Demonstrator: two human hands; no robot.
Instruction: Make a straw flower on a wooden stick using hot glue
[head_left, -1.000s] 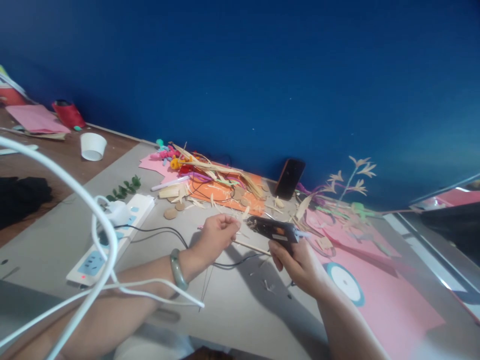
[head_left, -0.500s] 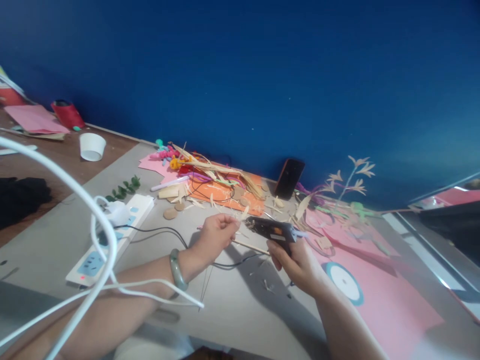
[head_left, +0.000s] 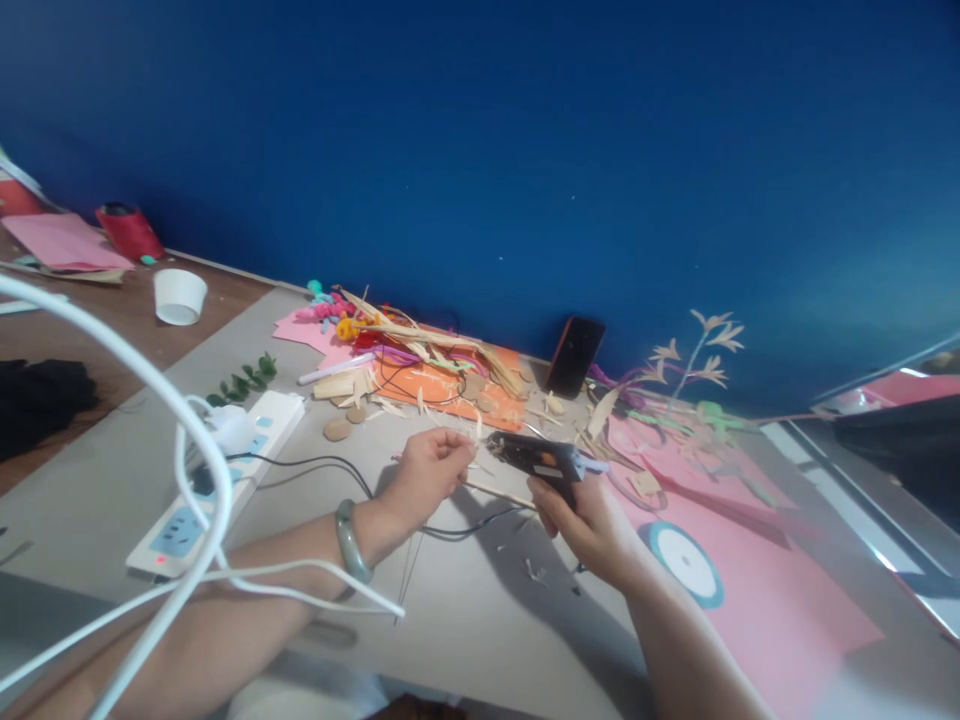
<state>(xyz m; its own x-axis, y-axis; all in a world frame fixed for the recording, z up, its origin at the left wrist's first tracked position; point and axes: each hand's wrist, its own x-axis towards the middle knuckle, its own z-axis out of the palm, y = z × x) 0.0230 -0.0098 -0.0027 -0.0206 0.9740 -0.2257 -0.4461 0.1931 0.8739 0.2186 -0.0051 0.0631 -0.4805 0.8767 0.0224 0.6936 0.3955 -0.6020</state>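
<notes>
My right hand (head_left: 592, 530) grips a black glue gun (head_left: 538, 456) by its handle, nozzle pointing left. My left hand (head_left: 427, 472), with a green bangle (head_left: 351, 540) on the wrist, is closed in a pinch just left of the nozzle, holding a small pale straw piece I can barely make out. A thin wooden stick (head_left: 499, 492) lies on the grey table (head_left: 465, 620) under both hands. The gun's black cord (head_left: 315, 464) runs left to a white power strip (head_left: 217, 476).
A heap of straw, pipe cleaners and orange and pink paper (head_left: 420, 365) lies behind the hands. A dark phone (head_left: 574, 356) leans on the blue wall. Pink sheets with a white-and-blue disc (head_left: 684, 562) lie right. A white cup (head_left: 180, 296) stands far left. White cables (head_left: 150, 400) cross the foreground.
The view has shifted slightly up and left. Both hands keep their grip and stay close together at the glue gun's nozzle.
</notes>
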